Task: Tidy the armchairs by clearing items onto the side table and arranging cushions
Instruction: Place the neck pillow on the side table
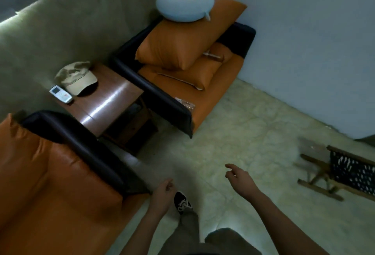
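2 armchairs: near armchair (pixel 50 173), far armchair (pixel 213 96) w/ 2 stacked cushions, top cushion (pixel 178 45) on lower cushion (pixel 194 74), 1 neck pillow (pixel 188 6) topmost. 1 side table (pixel 113 100) btwn them: 1 cap (pixel 78 77), 1 remote (pixel 60 94). L hand (pixel 162 193), R hand (pixel 237 179) loose, holding nothing.

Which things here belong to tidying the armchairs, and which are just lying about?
Belong: neck pillow, large cushion, small cushion, packet on the far armchair, side table, cap, remote.
Lying about: wooden rack on the floor.
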The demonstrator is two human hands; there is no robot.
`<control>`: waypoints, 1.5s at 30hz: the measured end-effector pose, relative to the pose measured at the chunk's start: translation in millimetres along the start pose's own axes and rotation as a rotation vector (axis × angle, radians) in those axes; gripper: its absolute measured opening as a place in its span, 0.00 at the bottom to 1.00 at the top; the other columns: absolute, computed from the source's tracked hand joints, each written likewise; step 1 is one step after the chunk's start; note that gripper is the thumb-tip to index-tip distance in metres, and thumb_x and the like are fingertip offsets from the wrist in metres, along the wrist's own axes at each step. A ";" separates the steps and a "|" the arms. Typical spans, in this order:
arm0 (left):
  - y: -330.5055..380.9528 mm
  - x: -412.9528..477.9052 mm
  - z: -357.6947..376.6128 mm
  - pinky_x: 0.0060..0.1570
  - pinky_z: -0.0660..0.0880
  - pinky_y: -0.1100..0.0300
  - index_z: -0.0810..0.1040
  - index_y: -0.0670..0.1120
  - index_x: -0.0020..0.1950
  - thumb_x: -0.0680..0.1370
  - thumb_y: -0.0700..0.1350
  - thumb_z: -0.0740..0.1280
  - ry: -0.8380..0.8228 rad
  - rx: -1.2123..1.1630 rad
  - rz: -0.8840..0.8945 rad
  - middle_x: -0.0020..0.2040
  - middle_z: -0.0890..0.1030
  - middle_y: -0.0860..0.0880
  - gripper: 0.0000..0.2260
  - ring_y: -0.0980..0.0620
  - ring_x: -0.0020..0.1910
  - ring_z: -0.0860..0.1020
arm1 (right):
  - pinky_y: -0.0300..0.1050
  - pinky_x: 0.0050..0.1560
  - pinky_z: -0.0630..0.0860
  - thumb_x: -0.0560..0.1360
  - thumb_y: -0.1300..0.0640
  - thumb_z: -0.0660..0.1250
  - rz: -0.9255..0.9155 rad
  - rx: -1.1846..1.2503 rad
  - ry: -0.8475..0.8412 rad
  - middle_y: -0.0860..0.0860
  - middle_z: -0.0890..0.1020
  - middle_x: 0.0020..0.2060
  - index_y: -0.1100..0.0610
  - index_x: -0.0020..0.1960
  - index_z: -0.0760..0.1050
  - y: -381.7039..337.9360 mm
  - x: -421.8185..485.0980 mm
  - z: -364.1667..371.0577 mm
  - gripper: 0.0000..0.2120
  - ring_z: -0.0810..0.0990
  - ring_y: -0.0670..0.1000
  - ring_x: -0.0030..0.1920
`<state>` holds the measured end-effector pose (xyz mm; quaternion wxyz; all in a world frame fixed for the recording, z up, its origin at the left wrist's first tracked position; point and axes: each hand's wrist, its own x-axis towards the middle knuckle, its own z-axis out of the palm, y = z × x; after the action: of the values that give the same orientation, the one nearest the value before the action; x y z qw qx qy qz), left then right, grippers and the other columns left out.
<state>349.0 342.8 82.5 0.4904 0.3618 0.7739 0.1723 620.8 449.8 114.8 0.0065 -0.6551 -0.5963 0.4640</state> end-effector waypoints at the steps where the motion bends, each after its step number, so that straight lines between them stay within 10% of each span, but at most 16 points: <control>1: 12.9 13.7 -2.7 0.58 0.72 0.61 0.72 0.44 0.74 0.84 0.44 0.63 -0.019 0.015 0.018 0.67 0.78 0.43 0.18 0.47 0.64 0.77 | 0.48 0.52 0.77 0.82 0.54 0.59 0.006 0.012 0.004 0.54 0.84 0.51 0.52 0.73 0.71 -2.3 8.5 -9.2 0.19 0.82 0.55 0.51; 11: 123.4 129.4 -19.2 0.55 0.74 0.61 0.75 0.45 0.71 0.81 0.43 0.66 -0.091 0.152 0.038 0.56 0.80 0.50 0.18 0.53 0.54 0.79 | 0.36 0.41 0.74 0.82 0.56 0.60 0.073 0.123 0.046 0.53 0.84 0.46 0.54 0.71 0.73 1.1 100.3 -101.9 0.18 0.80 0.46 0.41; 33: 362.3 317.2 -46.4 0.53 0.72 0.66 0.74 0.56 0.70 0.82 0.50 0.66 0.311 -0.234 0.007 0.61 0.79 0.59 0.15 0.61 0.59 0.77 | 0.49 0.60 0.76 0.83 0.48 0.57 -0.326 -0.049 -0.169 0.50 0.80 0.62 0.48 0.74 0.68 -183.4 426.5 -308.3 0.20 0.79 0.50 0.60; 38: 439.6 357.9 -113.9 0.53 0.72 0.71 0.71 0.64 0.71 0.81 0.56 0.65 0.299 -0.242 0.193 0.62 0.76 0.66 0.18 0.72 0.59 0.74 | 0.38 0.36 0.76 0.83 0.48 0.60 -0.504 0.028 -0.072 0.45 0.83 0.43 0.47 0.71 0.72 -280.1 483.0 -340.8 0.18 0.80 0.42 0.37; 45: 538.7 428.8 -212.8 0.54 0.73 0.65 0.71 0.56 0.73 0.82 0.49 0.66 0.524 -0.259 0.306 0.61 0.77 0.60 0.19 0.63 0.60 0.75 | 0.33 0.34 0.76 0.83 0.51 0.60 -0.721 0.155 -0.013 0.44 0.82 0.51 0.44 0.70 0.70 -401.9 566.7 -399.6 0.16 0.81 0.40 0.41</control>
<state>261.2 1039.8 243.1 0.2850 0.3520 0.7821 0.4281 475.1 1229.7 228.0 0.2153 -0.3976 -0.7519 0.4798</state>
